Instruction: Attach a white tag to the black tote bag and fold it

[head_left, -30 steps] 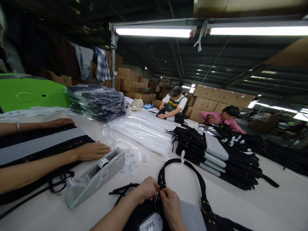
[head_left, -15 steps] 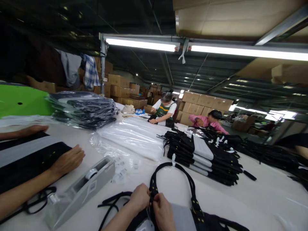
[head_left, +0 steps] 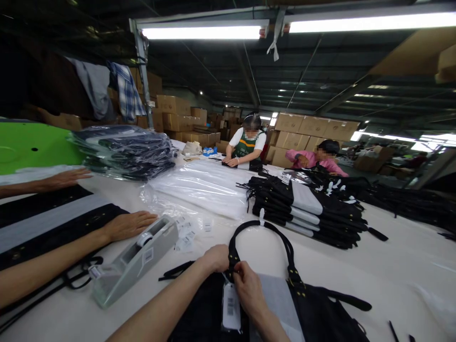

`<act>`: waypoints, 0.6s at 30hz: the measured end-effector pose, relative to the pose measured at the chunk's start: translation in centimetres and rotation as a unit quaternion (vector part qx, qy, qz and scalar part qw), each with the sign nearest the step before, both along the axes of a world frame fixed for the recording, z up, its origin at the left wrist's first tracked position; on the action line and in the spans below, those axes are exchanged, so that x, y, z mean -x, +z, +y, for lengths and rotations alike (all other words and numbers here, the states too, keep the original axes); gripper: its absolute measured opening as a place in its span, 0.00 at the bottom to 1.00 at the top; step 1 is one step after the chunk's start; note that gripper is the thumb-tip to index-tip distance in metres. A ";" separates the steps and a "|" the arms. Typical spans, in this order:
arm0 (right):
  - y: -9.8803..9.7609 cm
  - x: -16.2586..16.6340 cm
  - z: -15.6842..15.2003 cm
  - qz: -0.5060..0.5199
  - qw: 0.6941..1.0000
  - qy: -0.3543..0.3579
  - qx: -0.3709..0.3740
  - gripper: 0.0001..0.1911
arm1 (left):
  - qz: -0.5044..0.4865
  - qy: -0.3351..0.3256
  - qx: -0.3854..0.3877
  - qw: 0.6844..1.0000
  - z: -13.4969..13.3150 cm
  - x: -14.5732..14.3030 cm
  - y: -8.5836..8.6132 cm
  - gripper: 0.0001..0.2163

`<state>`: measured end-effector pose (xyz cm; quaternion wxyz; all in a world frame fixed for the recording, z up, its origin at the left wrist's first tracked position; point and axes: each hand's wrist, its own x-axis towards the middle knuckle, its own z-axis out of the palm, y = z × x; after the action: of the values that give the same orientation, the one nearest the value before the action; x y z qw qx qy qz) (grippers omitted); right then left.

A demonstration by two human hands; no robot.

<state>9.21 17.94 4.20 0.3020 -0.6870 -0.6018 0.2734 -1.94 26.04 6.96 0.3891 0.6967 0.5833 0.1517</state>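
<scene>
A black handbag [head_left: 331, 313] lies flat at the bottom, its looped handle [head_left: 289, 249] stretched away from me. Grey wrapping [head_left: 280, 301] covers its middle. My left hand [head_left: 216, 259] is closed at the left base of the handle. Beside it, my right hand [head_left: 247, 282] pinches the same handle base, thumb and fingers together. Just below both hands hangs a white barcode tag [head_left: 231, 306] in a clear sleeve. What the fingertips grip is partly hidden. A white tie [head_left: 261, 216] is fixed at the handle's top.
Left of me stands a tape dispenser [head_left: 142, 263], near loose barcode labels [head_left: 187, 237]. A co-worker's hands press on another black bag [head_left: 99, 221]. Plastic bags [head_left: 199, 185], stacked black bags [head_left: 306, 213] and wrapped bags [head_left: 124, 152] lie farther back. Two people work across the table.
My view has tipped downward, showing more of the bag and its barcode tag. My hands remain at the handle base. The co-worker's hands at left have slid outward and flattened.
</scene>
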 end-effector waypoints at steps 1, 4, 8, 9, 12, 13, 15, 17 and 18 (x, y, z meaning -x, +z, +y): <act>0.1 0.0 -0.1 -0.001 1.000 -0.001 0.002 0.07 | 0.018 0.001 0.009 1.000 0.0 0.1 0.2 0.11; 0.4 0.1 -0.1 -0.010 1.000 -0.003 0.011 0.08 | 0.054 0.001 0.054 0.997 -0.5 0.2 0.8 0.12; 0.5 0.3 0.1 -0.060 0.997 -0.037 0.040 0.08 | 0.042 0.011 0.155 0.987 -1.4 0.3 1.4 0.11; 0.5 0.4 0.1 -0.068 0.996 -0.042 0.044 0.09 | 0.037 0.013 0.181 0.983 -1.5 0.2 1.4 0.11; 0.4 0.5 0.3 -0.080 0.995 -0.043 0.048 0.09 | 0.040 0.009 0.234 0.971 -1.6 0.2 1.3 0.14; 0.4 0.6 0.3 -0.083 0.994 -0.044 0.050 0.09 | 0.044 0.004 0.241 0.969 -1.5 0.2 1.3 0.14; 0.4 0.6 0.4 -0.081 0.994 -0.044 0.051 0.08 | 0.053 -0.012 0.243 0.969 -1.4 0.3 1.2 0.13; 0.5 0.6 0.4 -0.071 0.996 -0.042 0.046 0.08 | 0.062 -0.029 0.230 0.971 -1.3 0.4 1.1 0.12; 0.5 0.6 0.5 -0.065 0.996 -0.041 0.042 0.07 | 0.071 -0.036 0.218 0.973 -1.2 0.4 1.1 0.11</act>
<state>8.63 18.40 4.68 0.2444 -0.7396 -0.5794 0.2401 -2.39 24.85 8.08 0.4945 0.6246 0.6029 -0.0432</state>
